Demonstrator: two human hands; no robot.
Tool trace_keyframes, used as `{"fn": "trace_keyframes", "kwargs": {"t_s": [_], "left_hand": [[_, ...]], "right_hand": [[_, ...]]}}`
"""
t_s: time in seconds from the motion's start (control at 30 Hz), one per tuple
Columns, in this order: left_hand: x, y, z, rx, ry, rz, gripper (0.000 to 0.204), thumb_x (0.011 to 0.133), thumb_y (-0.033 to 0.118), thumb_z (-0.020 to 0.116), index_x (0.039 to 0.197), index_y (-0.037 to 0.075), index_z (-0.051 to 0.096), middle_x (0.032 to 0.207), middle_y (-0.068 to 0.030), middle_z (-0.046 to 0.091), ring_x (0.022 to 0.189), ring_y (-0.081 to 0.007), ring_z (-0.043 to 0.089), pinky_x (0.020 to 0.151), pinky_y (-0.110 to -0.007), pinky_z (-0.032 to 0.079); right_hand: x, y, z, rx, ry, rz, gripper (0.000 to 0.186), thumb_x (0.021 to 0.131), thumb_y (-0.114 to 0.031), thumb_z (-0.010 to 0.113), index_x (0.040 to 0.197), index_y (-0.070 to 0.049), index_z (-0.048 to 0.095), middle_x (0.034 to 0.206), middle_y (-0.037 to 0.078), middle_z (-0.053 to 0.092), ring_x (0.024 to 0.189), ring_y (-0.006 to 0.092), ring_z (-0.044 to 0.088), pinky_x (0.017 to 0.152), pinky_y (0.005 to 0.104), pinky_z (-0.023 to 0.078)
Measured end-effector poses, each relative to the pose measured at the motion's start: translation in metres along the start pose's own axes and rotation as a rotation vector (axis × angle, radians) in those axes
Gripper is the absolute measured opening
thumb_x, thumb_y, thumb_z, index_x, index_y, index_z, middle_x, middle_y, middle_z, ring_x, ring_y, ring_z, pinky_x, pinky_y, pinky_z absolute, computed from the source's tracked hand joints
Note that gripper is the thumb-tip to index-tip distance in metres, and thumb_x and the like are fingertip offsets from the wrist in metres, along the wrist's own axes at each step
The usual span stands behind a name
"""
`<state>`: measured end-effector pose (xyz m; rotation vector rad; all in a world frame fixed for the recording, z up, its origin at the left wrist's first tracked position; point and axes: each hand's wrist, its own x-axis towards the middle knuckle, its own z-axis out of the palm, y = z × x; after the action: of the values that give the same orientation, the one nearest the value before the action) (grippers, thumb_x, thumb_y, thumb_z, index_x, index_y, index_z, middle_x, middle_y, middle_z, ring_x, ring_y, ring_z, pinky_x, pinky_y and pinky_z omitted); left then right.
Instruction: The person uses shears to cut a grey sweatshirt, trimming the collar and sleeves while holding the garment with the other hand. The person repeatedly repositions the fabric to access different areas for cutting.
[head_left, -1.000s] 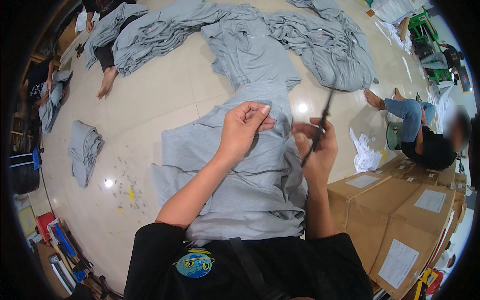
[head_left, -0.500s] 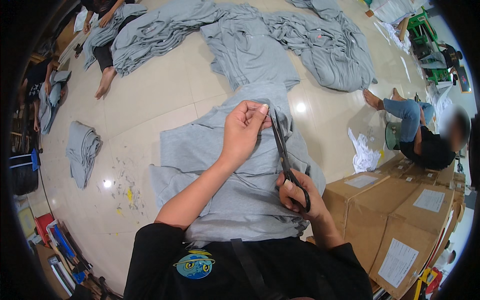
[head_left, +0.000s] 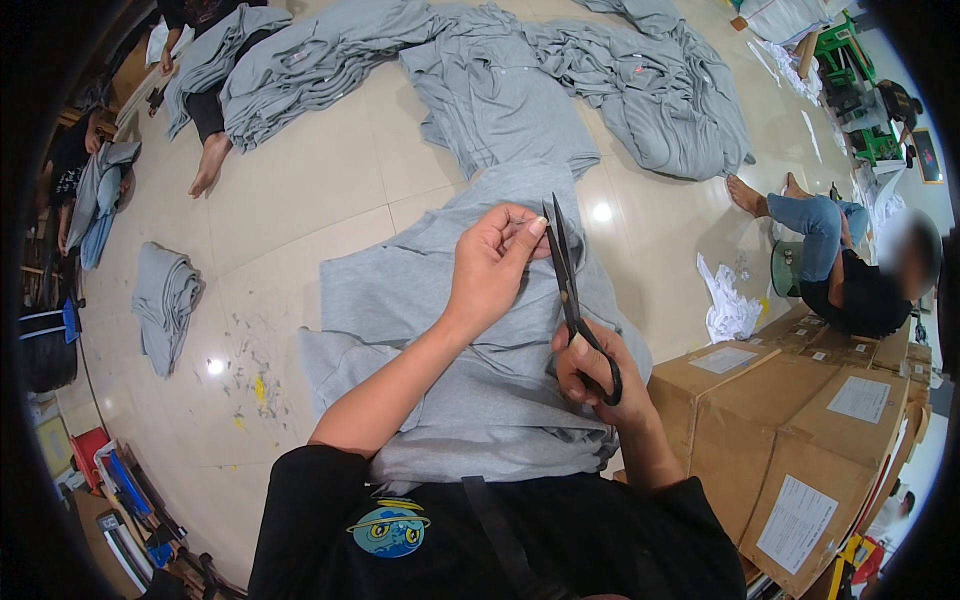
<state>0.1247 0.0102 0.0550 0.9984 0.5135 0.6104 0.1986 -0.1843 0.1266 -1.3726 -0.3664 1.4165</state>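
A light grey garment [head_left: 390,285] lies spread over my lap and runs away from me towards more grey cloth. Above it my left hand [head_left: 490,265] is closed in a pinch, thumb against forefinger; whatever is between the fingertips is too small to make out. My right hand [head_left: 605,378] grips black scissors [head_left: 565,275] by the handles. Their blades point away from me, slightly parted at the tips, right beside my left thumb.
Grey garments lie heaped [head_left: 310,75] across the far floor, with a folded grey stack [head_left: 165,300] at left. Taped cardboard boxes [head_left: 735,405] stand close on my right. Beyond them a seated person [head_left: 840,280] is near white scraps [head_left: 730,305]. Other people handle cloth at far left.
My left hand has shifted slightly to the right. The scissors have moved a little farther from me, their tips now just past my left thumb.
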Motion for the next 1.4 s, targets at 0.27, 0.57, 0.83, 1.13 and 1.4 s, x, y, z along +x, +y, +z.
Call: {"fn": "trace_keyframes", "kwargs": {"t_s": [0.27,0.57,0.83,1.13,1.4], "left_hand": [[0.0,-0.001,-0.002,0.043,-0.037,0.029,0.017,0.115,0.015,0.065,0.113,-0.002,0.069,0.099,-0.0035,0.075,0.093,-0.0076,0.072,0.086,-0.026,0.061],[0.001,-0.001,-0.003,-0.025,-0.013,-0.033,0.018,0.114,0.018,0.067,0.114,0.0,0.07,0.102,-0.0047,0.076,0.094,-0.0107,0.074,0.088,-0.028,0.063],[0.007,-0.002,-0.011,0.011,0.051,-0.037,0.017,0.111,0.014,0.07,0.116,-0.002,0.071,0.099,-0.0054,0.074,0.088,-0.0114,0.075,0.084,-0.026,0.063],[0.003,0.004,-0.003,-0.046,0.064,-0.017,0.012,0.112,0.011,0.067,0.116,-0.001,0.067,0.103,-0.005,0.073,0.099,-0.0112,0.075,0.09,-0.026,0.063],[0.002,-0.002,-0.006,-0.025,0.021,-0.012,0.011,0.113,0.011,0.065,0.116,0.0,0.064,0.107,-0.0051,0.071,0.095,-0.0089,0.074,0.09,-0.025,0.063]], "right_hand": [[0.006,0.004,-0.005,-0.016,0.009,0.002,0.043,0.111,-0.047,0.068,0.114,-0.005,0.061,0.06,-0.001,0.051,0.045,0.0048,0.036,0.044,0.0247,0.024],[0.004,0.0,-0.008,0.031,-0.034,-0.106,0.046,0.109,-0.05,0.069,0.115,-0.006,0.059,0.063,-0.001,0.052,0.048,0.005,0.038,0.046,0.0243,0.026],[-0.021,0.001,-0.027,-0.08,-0.077,-0.028,0.046,0.106,-0.05,0.073,0.114,-0.007,0.059,0.069,-0.005,0.051,0.058,0.0046,0.043,0.052,0.0243,0.03],[-0.028,0.01,-0.033,-0.089,-0.076,0.059,0.044,0.104,-0.05,0.077,0.107,-0.009,0.062,0.072,-0.007,0.052,0.058,0.0039,0.045,0.052,0.024,0.031],[-0.004,-0.002,-0.031,-0.126,-0.058,0.022,0.044,0.106,-0.05,0.074,0.109,-0.008,0.061,0.067,-0.004,0.053,0.052,0.0037,0.041,0.047,0.0238,0.028]]}}
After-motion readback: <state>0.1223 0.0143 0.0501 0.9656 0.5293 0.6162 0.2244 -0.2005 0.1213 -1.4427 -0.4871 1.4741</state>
